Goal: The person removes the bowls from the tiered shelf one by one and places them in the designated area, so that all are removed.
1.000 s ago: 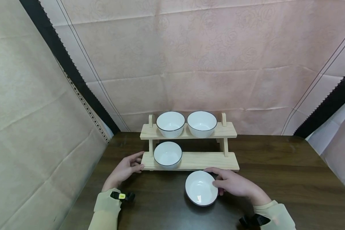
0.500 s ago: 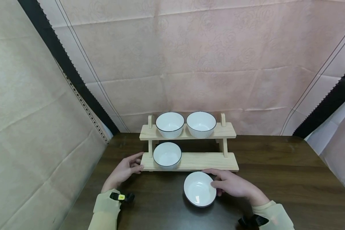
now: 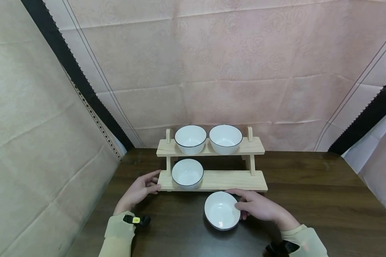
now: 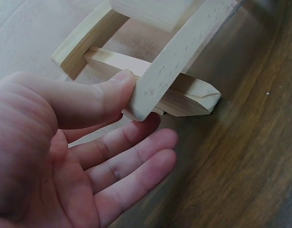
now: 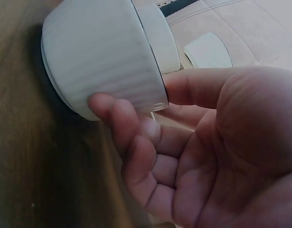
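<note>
A two-tier wooden rack (image 3: 231,179) stands on the table, and my left hand (image 3: 142,189) holds the left end of its lower board. In the left wrist view the thumb lies on one face of that board (image 4: 160,76), with fingers at the other side. My right hand (image 3: 260,205) grips a white dark-rimmed bowl (image 3: 222,211) by its right side, in front of the rack. The right wrist view shows the thumb at the rim and curled fingers against the ribbed wall of this bowl (image 5: 98,57). Whether its base touches the table, I cannot tell.
Two matching bowls, a left one (image 3: 191,137) and a right one (image 3: 226,137), sit on the upper board. Another bowl (image 3: 187,173) is at the left of the lower board. A pale patterned cloth (image 3: 231,71) hangs behind the dark wooden table (image 3: 308,185).
My right hand and the bowl in it have shifted slightly to the left. The left hand stays at the rack's end, and the bowls on the rack keep their places.
</note>
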A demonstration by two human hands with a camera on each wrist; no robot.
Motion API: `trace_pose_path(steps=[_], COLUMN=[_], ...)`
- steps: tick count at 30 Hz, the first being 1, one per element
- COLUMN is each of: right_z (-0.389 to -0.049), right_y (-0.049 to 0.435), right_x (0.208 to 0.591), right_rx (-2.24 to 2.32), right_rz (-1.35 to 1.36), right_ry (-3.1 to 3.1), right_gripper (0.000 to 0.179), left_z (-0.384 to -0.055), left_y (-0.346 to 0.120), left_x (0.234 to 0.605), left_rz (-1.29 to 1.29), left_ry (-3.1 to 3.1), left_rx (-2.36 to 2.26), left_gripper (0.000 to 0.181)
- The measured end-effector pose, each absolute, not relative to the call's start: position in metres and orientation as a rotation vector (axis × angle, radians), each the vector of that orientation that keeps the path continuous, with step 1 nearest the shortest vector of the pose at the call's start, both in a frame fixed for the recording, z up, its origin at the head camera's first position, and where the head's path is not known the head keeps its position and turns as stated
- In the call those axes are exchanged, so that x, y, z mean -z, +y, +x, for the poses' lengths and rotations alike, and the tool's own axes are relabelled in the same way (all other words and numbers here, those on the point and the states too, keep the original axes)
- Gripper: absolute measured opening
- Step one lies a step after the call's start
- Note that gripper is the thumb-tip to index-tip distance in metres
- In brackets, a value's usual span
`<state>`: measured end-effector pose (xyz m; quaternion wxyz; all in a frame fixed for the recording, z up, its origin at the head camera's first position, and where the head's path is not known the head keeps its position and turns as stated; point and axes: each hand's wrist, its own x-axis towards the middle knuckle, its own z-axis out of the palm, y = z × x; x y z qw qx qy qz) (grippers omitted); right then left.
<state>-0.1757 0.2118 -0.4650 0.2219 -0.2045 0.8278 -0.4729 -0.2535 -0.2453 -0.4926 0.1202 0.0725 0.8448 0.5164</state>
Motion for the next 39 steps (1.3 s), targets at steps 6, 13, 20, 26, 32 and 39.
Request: trace_pose_path(steps=[6, 13, 20, 26, 32, 39], right_z=[-0.1763, -0.1765, -0.1768, -0.1773, -0.1766, -0.1763], right_y=[0.2113, 0.2119, 0.2147, 0.2158, 0.2157, 0.2159], right_x=[0.4662, 0.4661, 0.4665, 0.4675, 0.4674, 0.4658], right_rx=[1.308, 1.309, 1.331, 1.336, 1.328, 1.322], right_rz=[-0.560, -0.566, -0.563, -0.565, -0.566, -0.550], right_ry=[2.288, 2.290, 2.240, 2.225, 2.228, 2.226], right_gripper=[0.056, 0.057, 0.058, 0.058, 0.058, 0.060], left_z=[-0.2535, -0.2536, -0.2533, -0.2537, -0.2537, -0.2542], left_y=[-0.2450, -0.2446, -0.2446, -0.2446, -0.2447, -0.2448], left_x=[0.4927, 0.4918, 0.4915, 0.4925, 0.4935, 0.4926], left_rz=[0.216, 0.199, 0.192, 0.190, 0.194, 0.199], left_ry=[2.473, 2.470, 2.461, 2.467, 2.471, 2.470], left_rx=[-1.508, -1.505, -1.513, -1.509, -1.507, -1.507], left_gripper=[0.065, 0.066, 0.066, 0.067, 0.066, 0.067])
